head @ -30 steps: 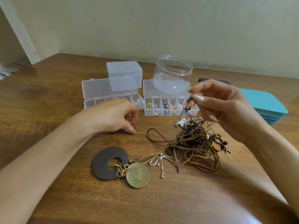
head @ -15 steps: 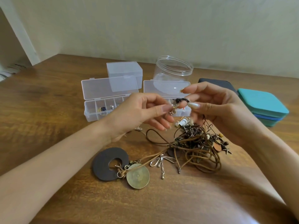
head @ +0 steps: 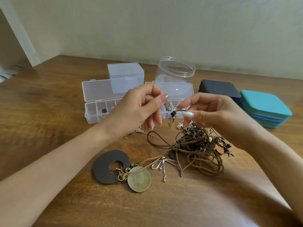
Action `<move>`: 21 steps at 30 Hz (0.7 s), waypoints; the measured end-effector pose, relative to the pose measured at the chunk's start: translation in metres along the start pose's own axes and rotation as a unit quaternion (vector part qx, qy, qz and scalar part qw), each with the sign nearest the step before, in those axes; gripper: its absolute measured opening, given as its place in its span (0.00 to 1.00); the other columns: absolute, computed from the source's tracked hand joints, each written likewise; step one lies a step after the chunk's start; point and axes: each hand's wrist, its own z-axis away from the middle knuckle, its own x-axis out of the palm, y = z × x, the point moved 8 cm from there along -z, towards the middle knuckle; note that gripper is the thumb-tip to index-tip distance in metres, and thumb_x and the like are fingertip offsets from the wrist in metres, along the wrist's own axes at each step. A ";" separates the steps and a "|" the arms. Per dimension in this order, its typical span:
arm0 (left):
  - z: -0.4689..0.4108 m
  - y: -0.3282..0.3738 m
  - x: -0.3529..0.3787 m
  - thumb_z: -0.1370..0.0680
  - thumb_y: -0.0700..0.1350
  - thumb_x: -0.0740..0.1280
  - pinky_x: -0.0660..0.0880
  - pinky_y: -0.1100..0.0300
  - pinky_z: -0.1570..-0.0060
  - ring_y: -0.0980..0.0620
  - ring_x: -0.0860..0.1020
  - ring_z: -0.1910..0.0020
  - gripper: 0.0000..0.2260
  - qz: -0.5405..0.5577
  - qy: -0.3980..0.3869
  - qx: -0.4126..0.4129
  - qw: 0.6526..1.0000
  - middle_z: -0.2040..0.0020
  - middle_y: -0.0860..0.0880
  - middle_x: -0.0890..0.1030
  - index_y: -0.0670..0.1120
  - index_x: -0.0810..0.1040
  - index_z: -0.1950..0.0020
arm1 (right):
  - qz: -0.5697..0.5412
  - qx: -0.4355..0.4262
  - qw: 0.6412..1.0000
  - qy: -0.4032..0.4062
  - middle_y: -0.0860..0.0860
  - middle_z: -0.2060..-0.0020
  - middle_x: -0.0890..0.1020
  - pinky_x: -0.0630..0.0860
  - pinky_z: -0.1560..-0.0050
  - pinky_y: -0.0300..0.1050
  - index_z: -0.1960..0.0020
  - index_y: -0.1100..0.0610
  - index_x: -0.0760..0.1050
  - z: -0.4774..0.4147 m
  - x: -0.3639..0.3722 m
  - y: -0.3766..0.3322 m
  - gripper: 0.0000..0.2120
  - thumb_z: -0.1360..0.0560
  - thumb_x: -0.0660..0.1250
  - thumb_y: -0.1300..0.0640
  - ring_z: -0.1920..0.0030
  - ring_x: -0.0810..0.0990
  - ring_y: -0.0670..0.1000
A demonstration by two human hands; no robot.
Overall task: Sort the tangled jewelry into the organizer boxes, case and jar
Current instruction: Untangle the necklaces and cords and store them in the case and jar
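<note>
Centre of the frame: left hand [head: 139, 110] and right hand [head: 213, 115], both lifted off the wooden table [head: 49, 112], fingertips close together. Pinches one end of a small beaded piece [head: 173, 113] between left thumb and forefinger, other left fingers loosely curled below. Grips the piece's black cord at the other end between right thumb and bent fingers. Hangs dark beads and a pale charm between the two hands, in front of the right organizer box [head: 180, 90]. Cannot tell whether joined to the heap below.

Lower right of centre: tangle of brown cords [head: 196, 148] flat on the table, just under the right hand, with small beads and charms mixed in. Trails cords toward the lower left to a silver dragonfly pendant [head: 164, 163], a brass disc [head: 139, 179] and a dark wooden ring pendant [head: 106, 166], disc and ring touching. Below the left hand, a thin chain [head: 141, 130].

Upper centre: left organizer box [head: 91, 112], lid open, small pieces in a few compartments. Behind it a small lidded box [head: 126, 72], closed. Behind the right organizer box a clear jar [head: 175, 69], lidless. Right edge: dark case [head: 218, 89] and teal case [head: 265, 108], side by side, both closed.
</note>
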 end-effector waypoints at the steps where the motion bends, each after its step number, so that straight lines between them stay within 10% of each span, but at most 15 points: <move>1: 0.000 0.000 0.000 0.25 0.49 0.61 0.70 0.66 0.77 0.54 0.73 0.78 0.08 -0.002 0.002 0.005 1.000 0.74 0.49 0.78 0.45 0.72 0.56 | 0.021 0.003 1.000 0.004 0.58 0.63 0.84 0.70 0.63 0.40 0.55 0.53 0.82 0.000 0.001 0.001 0.10 0.36 0.72 0.54 0.64 0.78 0.50; 21: 0.003 -0.007 0.007 0.26 0.54 0.63 0.66 0.69 0.79 0.55 0.69 0.83 0.11 -0.111 -0.040 -0.041 0.992 0.78 0.48 0.76 0.46 0.72 0.54 | -0.064 -0.025 0.994 0.087 0.54 0.74 0.78 0.61 0.74 0.34 0.60 0.58 0.81 0.001 -0.016 -0.004 0.07 0.30 0.67 0.54 0.76 0.65 0.46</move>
